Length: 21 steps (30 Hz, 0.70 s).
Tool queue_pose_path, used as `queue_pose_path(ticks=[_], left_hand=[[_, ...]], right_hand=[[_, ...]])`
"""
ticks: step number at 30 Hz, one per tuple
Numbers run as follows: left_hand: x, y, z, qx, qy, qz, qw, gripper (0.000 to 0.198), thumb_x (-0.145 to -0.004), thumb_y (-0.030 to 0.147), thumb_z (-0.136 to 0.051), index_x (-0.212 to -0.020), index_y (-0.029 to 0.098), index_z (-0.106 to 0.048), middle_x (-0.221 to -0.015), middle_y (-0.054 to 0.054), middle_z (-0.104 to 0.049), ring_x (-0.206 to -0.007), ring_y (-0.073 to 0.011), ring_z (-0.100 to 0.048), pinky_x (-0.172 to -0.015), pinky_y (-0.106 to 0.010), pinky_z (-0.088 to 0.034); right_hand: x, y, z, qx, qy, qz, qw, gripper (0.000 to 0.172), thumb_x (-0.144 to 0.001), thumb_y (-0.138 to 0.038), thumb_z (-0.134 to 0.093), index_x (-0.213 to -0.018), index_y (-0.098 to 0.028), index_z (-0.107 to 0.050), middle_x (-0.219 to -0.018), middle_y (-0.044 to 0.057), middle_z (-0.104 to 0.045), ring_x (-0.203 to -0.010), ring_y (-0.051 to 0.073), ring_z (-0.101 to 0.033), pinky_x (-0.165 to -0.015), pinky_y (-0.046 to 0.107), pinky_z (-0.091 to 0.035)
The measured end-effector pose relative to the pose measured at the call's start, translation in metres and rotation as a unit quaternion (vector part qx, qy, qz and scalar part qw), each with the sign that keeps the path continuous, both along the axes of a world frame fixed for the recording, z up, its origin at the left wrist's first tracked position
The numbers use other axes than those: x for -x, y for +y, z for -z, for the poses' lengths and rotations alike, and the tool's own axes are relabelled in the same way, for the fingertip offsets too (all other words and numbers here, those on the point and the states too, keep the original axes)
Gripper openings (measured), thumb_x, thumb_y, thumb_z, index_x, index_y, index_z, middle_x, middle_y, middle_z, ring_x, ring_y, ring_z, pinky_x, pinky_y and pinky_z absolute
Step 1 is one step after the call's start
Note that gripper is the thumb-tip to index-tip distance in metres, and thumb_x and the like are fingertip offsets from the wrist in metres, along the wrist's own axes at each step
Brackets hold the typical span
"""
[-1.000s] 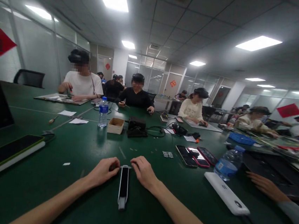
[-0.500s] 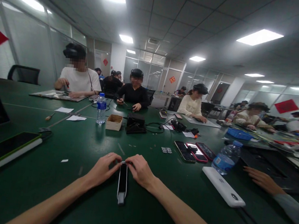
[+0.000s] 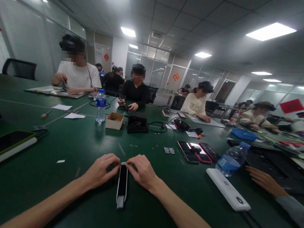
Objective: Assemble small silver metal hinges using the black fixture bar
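On the green table in front of me lies a narrow black strip-like piece with a white rim (image 3: 122, 186) and a grey block at its near end; its exact kind does not show. My left hand (image 3: 105, 169) has thumb and fingers pinched together at the far left corner of this piece. From the other side, my right hand (image 3: 141, 171) pinches at the far right corner. The fingertips hide whatever tiny part may be between them.
A white power bank (image 3: 228, 189) with a cable, a water bottle (image 3: 230, 161) and phones (image 3: 188, 151) lie to the right, near a co-worker's hand (image 3: 266, 180). Ahead are a small box (image 3: 114, 121) and a black case (image 3: 137, 122). A green-edged phone (image 3: 3, 146) is at left.
My left fingertips have drawn slightly left, off the middle of the far end, so more of that end shows. My right hand stays nearly in place. The view has shifted a little.
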<state>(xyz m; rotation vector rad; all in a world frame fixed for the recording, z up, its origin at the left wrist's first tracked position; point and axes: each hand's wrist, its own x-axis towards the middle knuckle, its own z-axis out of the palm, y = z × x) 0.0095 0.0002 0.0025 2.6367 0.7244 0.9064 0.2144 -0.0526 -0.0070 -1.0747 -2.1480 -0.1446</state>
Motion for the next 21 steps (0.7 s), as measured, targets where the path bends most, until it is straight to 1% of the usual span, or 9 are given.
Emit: queue_pose_path(ticks=[3, 7, 12, 18, 21], left_hand=[[0.002, 0.004, -0.003, 0.025, 0.019, -0.048, 0.998, 0.018, -0.083, 0.028, -0.044, -0.076, 0.018, -0.056, -0.076, -0.002, -0.059, -0.069, -0.0154, -0.056, -0.066, -0.026, -0.044], [0.004, 0.011, 0.000, 0.085, 0.037, -0.094, 0.991, 0.014, -0.077, 0.028, -0.047, -0.072, 0.018, -0.054, -0.073, -0.001, -0.061, -0.066, -0.0162, -0.057, -0.063, -0.026, -0.044], [0.005, 0.012, 0.001, 0.134, 0.043, -0.093, 0.986, 0.014, -0.077, 0.027, -0.047, -0.071, 0.017, -0.055, -0.078, -0.002, -0.065, -0.068, -0.0172, -0.059, -0.064, -0.027, -0.044], [0.005, 0.013, 0.002, 0.142, 0.052, -0.076, 0.986, 0.016, -0.078, 0.028, -0.048, -0.076, 0.017, -0.059, -0.076, -0.001, -0.065, -0.066, -0.0159, -0.058, -0.062, -0.025, -0.043], [0.005, 0.014, 0.004, 0.145, 0.059, -0.079, 0.984, 0.017, -0.078, 0.029, -0.050, -0.077, 0.017, -0.062, -0.069, 0.001, -0.063, -0.061, -0.0145, -0.056, -0.058, -0.023, -0.041]], right_hand=[[-0.009, -0.001, -0.005, 0.019, -0.015, 0.030, 0.999, 0.010, -0.089, -0.021, -0.050, -0.090, -0.015, -0.058, -0.087, 0.006, -0.066, -0.080, 0.016, -0.055, -0.073, 0.030, -0.039], [-0.018, 0.000, -0.004, 0.064, -0.056, 0.068, 0.994, 0.008, -0.086, -0.019, -0.053, -0.088, -0.015, -0.059, -0.085, 0.006, -0.065, -0.078, 0.016, -0.054, -0.072, 0.029, -0.039], [-0.017, 0.000, -0.002, 0.104, -0.082, 0.073, 0.988, 0.008, -0.084, -0.018, -0.053, -0.088, -0.015, -0.060, -0.085, 0.005, -0.063, -0.078, 0.016, -0.054, -0.072, 0.029, -0.040], [-0.014, -0.001, -0.005, 0.133, -0.071, 0.090, 0.984, 0.009, -0.085, -0.017, -0.052, -0.089, -0.015, -0.060, -0.084, 0.005, -0.063, -0.078, 0.016, -0.053, -0.071, 0.029, -0.042], [-0.014, -0.001, -0.004, 0.148, -0.064, 0.090, 0.983, 0.010, -0.085, -0.018, -0.053, -0.091, -0.015, -0.060, -0.086, 0.005, -0.063, -0.079, 0.016, -0.054, -0.072, 0.030, -0.042]])
